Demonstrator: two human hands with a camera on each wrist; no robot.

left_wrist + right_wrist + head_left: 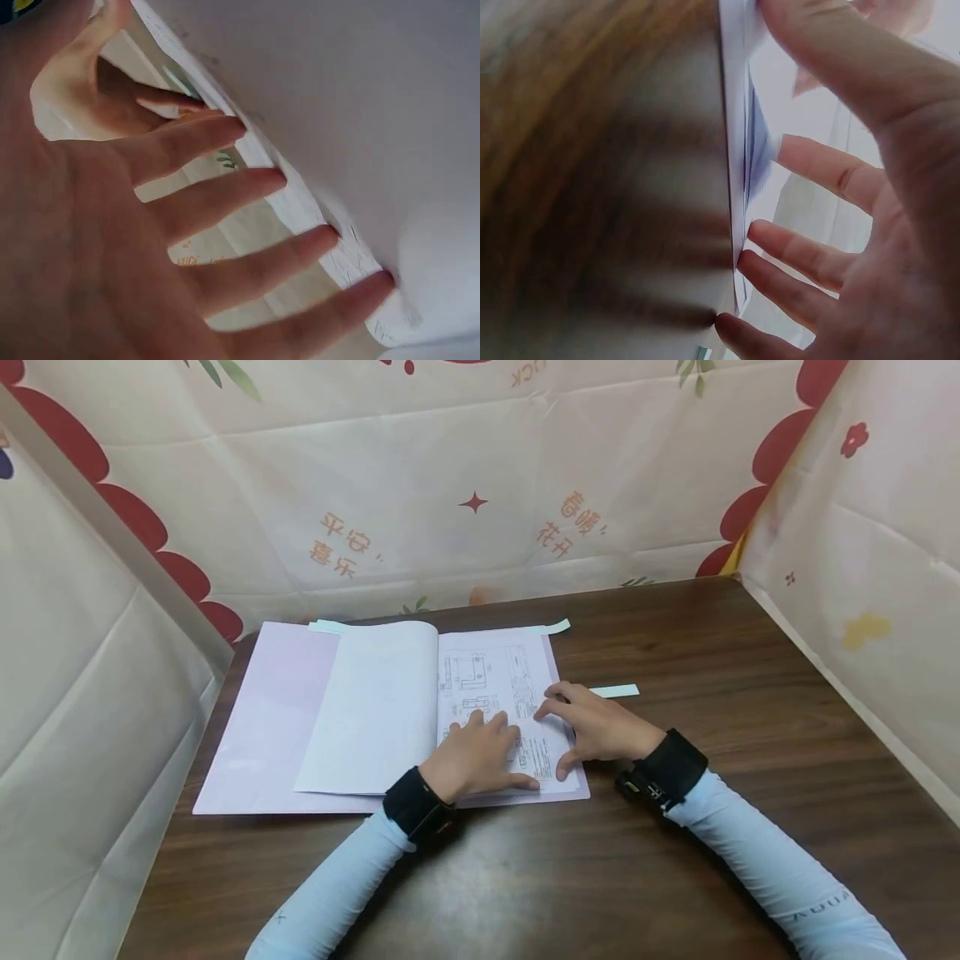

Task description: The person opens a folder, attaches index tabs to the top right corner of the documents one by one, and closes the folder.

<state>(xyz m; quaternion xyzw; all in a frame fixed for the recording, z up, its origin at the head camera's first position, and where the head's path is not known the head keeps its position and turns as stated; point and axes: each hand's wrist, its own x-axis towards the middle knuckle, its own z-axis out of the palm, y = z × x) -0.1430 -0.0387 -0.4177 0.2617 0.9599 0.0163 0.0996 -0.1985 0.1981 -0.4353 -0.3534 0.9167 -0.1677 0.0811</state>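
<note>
A lavender folder [258, 727] lies spread on the table with white sheets in it. The turned sheet [375, 710] on the left is blank; the right page [495, 652] carries line drawings and print. My left hand [480, 760] rests on the lower part of that page, fingers spread; the left wrist view shows its fingertips on the paper. At the page's right edge is my right hand [606, 727], fingers bent a little and apart. In the right wrist view its fingertips [761, 231] touch the edge, where a sheet stands slightly off those beneath.
Pale green strips stick out at the folder's top, one at left [327, 627] and one at right [557, 627]. Another pale strip [617, 691] lies beyond the right hand. Printed cloth [450, 527] hangs behind the brown wooden table [750, 693] and at both sides.
</note>
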